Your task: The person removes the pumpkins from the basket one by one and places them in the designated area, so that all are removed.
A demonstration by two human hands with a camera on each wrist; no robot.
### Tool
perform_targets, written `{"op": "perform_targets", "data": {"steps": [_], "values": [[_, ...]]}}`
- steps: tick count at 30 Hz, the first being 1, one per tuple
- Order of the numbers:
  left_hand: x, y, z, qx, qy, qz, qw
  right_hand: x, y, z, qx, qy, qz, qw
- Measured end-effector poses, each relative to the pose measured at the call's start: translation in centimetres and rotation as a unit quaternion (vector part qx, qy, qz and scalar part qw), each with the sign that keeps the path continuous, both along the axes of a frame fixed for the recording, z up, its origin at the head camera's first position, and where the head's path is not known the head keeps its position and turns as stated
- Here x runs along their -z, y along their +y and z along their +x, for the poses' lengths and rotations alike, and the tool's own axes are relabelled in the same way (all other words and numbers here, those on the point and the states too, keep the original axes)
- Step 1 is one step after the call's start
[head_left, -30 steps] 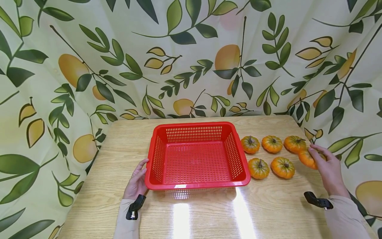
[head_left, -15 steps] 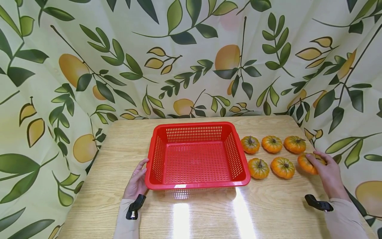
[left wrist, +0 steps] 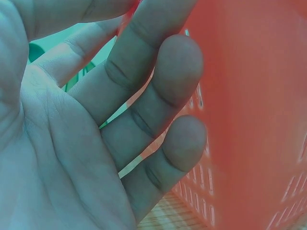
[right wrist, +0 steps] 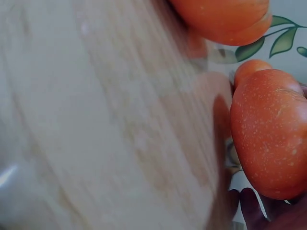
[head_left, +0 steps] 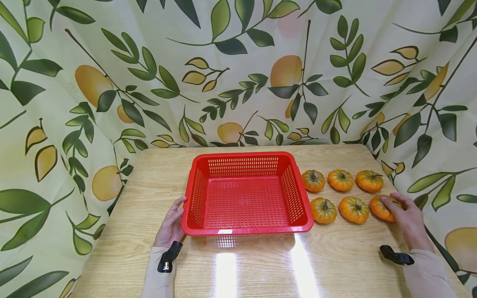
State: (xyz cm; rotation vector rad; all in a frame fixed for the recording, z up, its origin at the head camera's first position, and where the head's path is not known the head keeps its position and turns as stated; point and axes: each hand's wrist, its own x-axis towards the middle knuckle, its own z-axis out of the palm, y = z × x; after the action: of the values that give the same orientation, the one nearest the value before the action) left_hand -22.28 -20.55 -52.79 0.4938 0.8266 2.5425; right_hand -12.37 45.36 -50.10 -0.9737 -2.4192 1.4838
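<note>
A red perforated plastic basket (head_left: 242, 203) stands on the table with bare floor inside. At its left wall, my left hand (head_left: 171, 223) holds the rim between thumb and finger; in the left wrist view the other fingers (left wrist: 180, 72) lie near the red side. My right hand (head_left: 410, 219) grips a small orange pumpkin (head_left: 381, 208) at the right end of the front row. That pumpkin (right wrist: 271, 134) fills the right side of the right wrist view, with dark fingertips below it. Whether its underside touches the table is hard to tell.
Two more front-row pumpkins (head_left: 353, 210) sit right of the basket, the nearest close to its wall. Behind them is a back row of three pumpkins (head_left: 340, 180). A leaf-patterned curtain (head_left: 238, 82) encloses the wooden table (head_left: 261, 269) at the back and sides.
My right hand has brought its pumpkin left and toward me, away from the back-right pumpkin it overlapped, in line with the front row. The left hand and basket have stayed put.
</note>
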Motion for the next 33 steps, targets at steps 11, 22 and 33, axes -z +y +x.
{"op": "perform_targets", "data": {"steps": [11, 22, 33], "values": [[-0.1, 0.3, -0.4, 0.013, 0.006, 0.023, 0.9996, 0.5, 0.4, 0.4, -0.011, -0.001, -0.005, 0.9999], [0.2, 0.1, 0.3, -0.031, -0.003, -0.02, 0.9993, -0.2, 0.0, 0.2, -0.017, 0.018, 0.004, 0.9997], [-5.6, -3.9, -3.5, -0.153, 0.079, -0.166, 0.971, -7.2, 0.5, -1.6, -0.091, 0.107, 0.161, 0.9769]]}}
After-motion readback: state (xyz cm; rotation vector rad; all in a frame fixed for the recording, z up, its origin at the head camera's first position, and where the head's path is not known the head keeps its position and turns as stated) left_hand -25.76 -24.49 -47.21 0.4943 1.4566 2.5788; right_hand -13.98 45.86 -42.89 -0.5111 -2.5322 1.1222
